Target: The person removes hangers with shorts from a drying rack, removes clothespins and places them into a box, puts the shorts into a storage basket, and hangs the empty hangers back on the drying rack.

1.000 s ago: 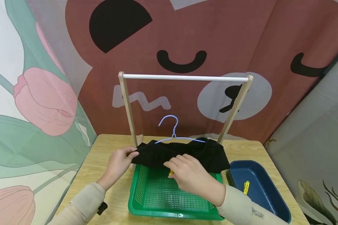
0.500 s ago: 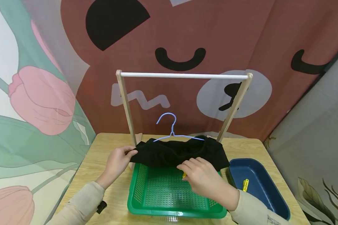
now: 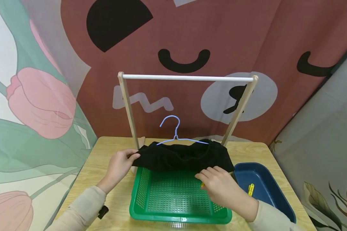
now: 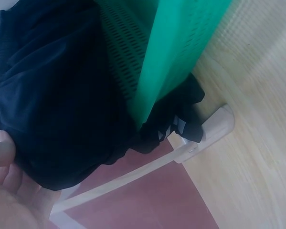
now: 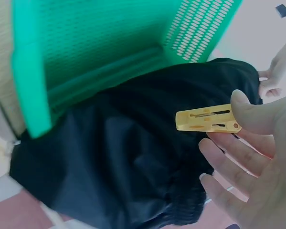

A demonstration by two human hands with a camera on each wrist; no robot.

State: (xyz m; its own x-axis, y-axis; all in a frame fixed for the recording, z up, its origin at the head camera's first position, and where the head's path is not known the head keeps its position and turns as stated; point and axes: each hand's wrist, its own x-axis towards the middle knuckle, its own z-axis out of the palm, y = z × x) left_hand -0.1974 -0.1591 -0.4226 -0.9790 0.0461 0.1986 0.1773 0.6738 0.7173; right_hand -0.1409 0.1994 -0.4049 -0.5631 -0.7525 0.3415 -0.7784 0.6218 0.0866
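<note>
A black garment (image 3: 185, 160) with a gathered elastic edge drapes over the back of the green basket (image 3: 179, 218). The blue hanger (image 3: 175, 137) stands up out of it, with the lower part hidden in the cloth. At the garment's left corner my left hand (image 3: 118, 166) pinches the fabric between thumb and fingers. My right hand (image 3: 222, 186) holds a yellow clothes peg (image 5: 202, 119) by one end between thumb and forefinger, its other fingers loosely extended. In the right wrist view the peg appears in front of the garment, and I cannot tell whether they touch.
A wooden rack with a white rail (image 3: 188, 77) stands behind the garment. To the right lies a blue tray (image 3: 277, 195) with another yellow peg (image 3: 251, 189) in it. The wooden tabletop (image 3: 115, 205) shows to the left of the basket.
My right hand has moved rightward along the garment's front edge, carrying the peg, toward its right end. The left hand keeps its pinch on the left corner.
</note>
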